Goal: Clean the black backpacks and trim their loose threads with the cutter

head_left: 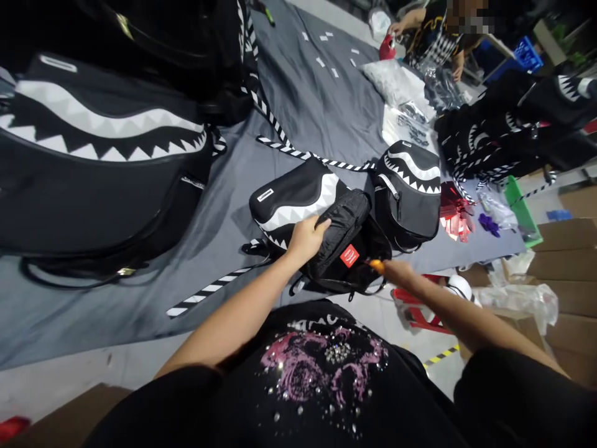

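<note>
A black bag with a white shark-tooth print (298, 198) lies on the grey cloth in front of me, its compartment unzipped and a red label (349, 256) showing inside. My left hand (308, 239) is closed on the folded black edge of the opening. Over the right side of the same bag, my right hand (394, 271) is closed round a small orange-handled tool (377, 266), whose tip points toward the opening and is too small to make out. A second, smaller shark-tooth bag (409, 193) stands upright just beyond, touching the open one.
Large black shark-tooth bags (102, 168) fill the left. Striped straps (205, 292) trail over the grey cloth (321, 93). At the right are more black bags (504, 124), a green crate (522, 211), a red stool (422, 311) and cartons. Another person's arm (410, 20) shows at the top right.
</note>
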Available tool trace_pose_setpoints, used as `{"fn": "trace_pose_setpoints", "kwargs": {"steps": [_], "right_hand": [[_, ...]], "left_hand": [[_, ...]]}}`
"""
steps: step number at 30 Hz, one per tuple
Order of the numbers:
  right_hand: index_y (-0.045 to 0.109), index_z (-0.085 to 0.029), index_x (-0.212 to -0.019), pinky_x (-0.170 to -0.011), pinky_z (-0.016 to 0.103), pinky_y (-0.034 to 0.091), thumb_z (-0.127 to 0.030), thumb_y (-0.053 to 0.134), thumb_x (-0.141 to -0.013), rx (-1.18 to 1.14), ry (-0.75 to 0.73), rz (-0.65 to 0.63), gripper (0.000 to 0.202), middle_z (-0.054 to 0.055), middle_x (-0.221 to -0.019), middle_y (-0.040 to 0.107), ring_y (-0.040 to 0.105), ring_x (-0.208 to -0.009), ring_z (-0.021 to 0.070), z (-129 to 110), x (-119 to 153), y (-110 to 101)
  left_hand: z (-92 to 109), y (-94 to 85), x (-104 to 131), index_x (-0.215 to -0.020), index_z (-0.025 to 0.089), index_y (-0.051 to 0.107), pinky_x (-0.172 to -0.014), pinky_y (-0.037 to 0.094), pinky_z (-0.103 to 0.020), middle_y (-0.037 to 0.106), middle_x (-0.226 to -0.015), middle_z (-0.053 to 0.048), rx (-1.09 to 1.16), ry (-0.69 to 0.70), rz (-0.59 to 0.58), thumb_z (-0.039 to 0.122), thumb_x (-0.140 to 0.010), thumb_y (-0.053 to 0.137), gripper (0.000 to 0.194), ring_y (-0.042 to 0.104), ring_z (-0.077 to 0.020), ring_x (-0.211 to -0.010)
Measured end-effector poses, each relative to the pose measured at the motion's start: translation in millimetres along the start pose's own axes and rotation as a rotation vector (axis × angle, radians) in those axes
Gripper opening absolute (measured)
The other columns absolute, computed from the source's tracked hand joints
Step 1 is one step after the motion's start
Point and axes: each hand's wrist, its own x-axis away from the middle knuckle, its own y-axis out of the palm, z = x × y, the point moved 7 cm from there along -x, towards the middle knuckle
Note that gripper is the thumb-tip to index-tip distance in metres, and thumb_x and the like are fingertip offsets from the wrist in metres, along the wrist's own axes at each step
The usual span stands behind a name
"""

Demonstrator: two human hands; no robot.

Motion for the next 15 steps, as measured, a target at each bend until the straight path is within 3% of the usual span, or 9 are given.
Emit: {"fn": "trace_pose_setpoints", "kwargs": {"steps": [3, 9, 13, 15], "right_hand": [[0.064, -0.017, -0.112, -0.080, 0.035, 0.055, -0.046, 0.055, -0.095, 0.015, -0.064, -0.092, 0.035, 0.008, -0.102, 0.069, 0.067, -0.090, 0.0192, -17, 2, 14], [0.059, -0.019, -0.120, -0.077, 0.034, 0.052, -0.050, 0.044, -0.097, -0.010, -0.115, 0.039, 0.041, 0.012, -0.101, 0.073, 0.071, -0.093, 0.0275, -38, 6, 25], [0.055, -0.013, -0.124, -0.082, 0.033, 0.051, -0.034, 0.039, -0.101, -0.079, -0.097, 0.159, 0.035, 0.017, -0.103, 0.071, 0.070, -0.096, 0.0256, -50, -27, 25], [0.058, -0.014, -0.120, -0.085, 0.033, 0.051, -0.027, 0.042, -0.101, -0.132, -0.145, 0.187, 0.029, 0.013, -0.105, 0.071, 0.069, -0.097, 0.0216, -57, -50, 23]], "left_hand": [[11, 4.2, 4, -0.068, 0.017, 0.058, -0.061, 0.035, -0.024, 0.058, -0.063, -0.001, 0.014, 0.038, -0.030, 0.039, -0.089, 0.051, 0.031, 0.052, -0.0145, -0.063], [40, 20.6, 12, -0.067, 0.017, 0.059, -0.062, 0.036, -0.024, 0.060, -0.063, 0.000, 0.015, 0.135, -0.174, 0.038, -0.089, 0.052, 0.032, 0.054, -0.0138, -0.062], [57, 38.0, 22, -0.064, 0.018, 0.057, -0.059, 0.035, -0.025, 0.058, -0.060, 0.000, -0.034, 0.193, -0.255, 0.037, -0.088, 0.053, 0.031, 0.052, -0.0135, -0.060], [62, 45.5, 26, -0.061, 0.018, 0.056, -0.058, 0.034, -0.025, 0.055, -0.057, 0.001, -0.051, 0.222, -0.303, 0.038, -0.086, 0.056, 0.032, 0.049, -0.0129, -0.057]]}}
